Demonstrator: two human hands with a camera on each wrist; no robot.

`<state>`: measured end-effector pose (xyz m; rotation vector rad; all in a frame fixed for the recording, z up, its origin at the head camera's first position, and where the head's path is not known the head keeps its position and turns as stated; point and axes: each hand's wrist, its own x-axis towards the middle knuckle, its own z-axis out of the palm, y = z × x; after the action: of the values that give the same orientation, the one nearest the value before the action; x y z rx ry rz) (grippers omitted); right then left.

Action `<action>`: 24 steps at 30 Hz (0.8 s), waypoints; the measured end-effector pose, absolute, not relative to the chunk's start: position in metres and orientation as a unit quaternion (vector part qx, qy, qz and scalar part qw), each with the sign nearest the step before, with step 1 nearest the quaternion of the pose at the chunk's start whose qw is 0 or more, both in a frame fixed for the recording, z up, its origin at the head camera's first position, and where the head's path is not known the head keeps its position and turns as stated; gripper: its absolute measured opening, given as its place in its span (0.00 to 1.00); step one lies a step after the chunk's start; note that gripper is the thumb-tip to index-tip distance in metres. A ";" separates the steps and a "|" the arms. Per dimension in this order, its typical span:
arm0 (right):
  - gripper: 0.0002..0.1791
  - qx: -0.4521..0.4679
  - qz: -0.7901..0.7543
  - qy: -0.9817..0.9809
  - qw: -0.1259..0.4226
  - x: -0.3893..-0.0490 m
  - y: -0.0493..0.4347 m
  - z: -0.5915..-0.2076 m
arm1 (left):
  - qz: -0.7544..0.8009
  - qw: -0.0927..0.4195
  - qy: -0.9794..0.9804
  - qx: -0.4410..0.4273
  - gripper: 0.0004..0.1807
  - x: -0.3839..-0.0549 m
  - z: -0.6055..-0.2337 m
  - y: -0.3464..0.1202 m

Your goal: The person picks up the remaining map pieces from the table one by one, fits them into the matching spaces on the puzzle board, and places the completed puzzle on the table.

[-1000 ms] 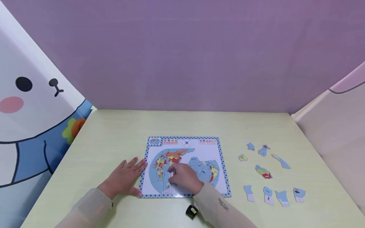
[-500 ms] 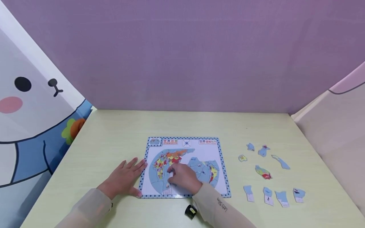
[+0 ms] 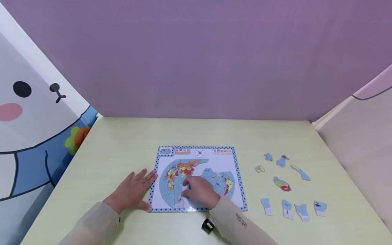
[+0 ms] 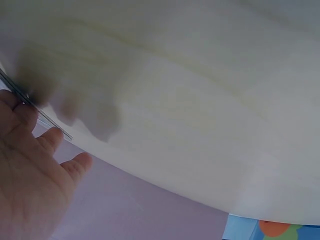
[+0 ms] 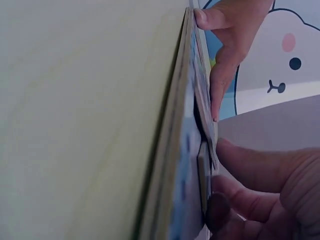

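A world-map puzzle board (image 3: 228, 163) with a dotted blue border lies on the table, partly filled with map pieces. My left hand (image 3: 131, 190) rests palm down at its left edge, fingers spread. Over the board's lower middle, my right hand (image 3: 200, 192) has its thumb and index finger curled at a narrow blue-and-white puzzle piece (image 3: 179, 199). In the right wrist view, a piece's edge (image 5: 204, 112) stands tilted up from the board beside the thumb (image 5: 250, 162). The fingers hide part of the piece and the board beneath them.
Several loose pieces lie right of the board, among them a green-and-red one (image 3: 282, 183) and a blue strip (image 3: 301, 173). A row of blue-and-white pieces (image 3: 287, 209) is nearer the front. A small black object (image 3: 208, 226) is beside the right sleeve. A purple panel (image 3: 199, 68) stands behind the table.
Both hands stay nearly in place. The right thumb and index finger shift only slightly at the piece, and the black object by the right sleeve moves a little.
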<state>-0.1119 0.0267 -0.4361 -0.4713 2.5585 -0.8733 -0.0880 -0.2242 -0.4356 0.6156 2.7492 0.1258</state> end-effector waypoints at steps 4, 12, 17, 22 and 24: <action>0.11 -0.182 -0.291 0.917 0.203 -0.112 0.029 -0.435 | 0.049 0.163 0.962 0.212 0.58 -0.088 -0.435 -0.225; 0.10 -0.184 -0.264 0.923 0.213 -0.112 0.030 -0.434 | 0.052 0.166 0.962 0.212 0.58 -0.089 -0.436 -0.223; 0.09 -0.188 -0.263 0.922 0.211 -0.112 0.030 -0.433 | 0.049 0.172 0.962 0.207 0.58 -0.088 -0.436 -0.223; 0.09 -0.194 -0.262 0.923 0.203 -0.112 0.031 -0.433 | 0.050 0.170 0.963 0.205 0.58 -0.088 -0.436 -0.223; 0.09 -0.196 -0.264 0.922 0.204 -0.112 0.031 -0.433 | 0.048 0.169 0.963 0.206 0.58 -0.088 -0.436 -0.223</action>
<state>-0.1119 0.0311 -0.4329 -0.5474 2.5721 -0.7369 -0.0881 -0.2231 -0.4360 0.5845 2.7365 0.1362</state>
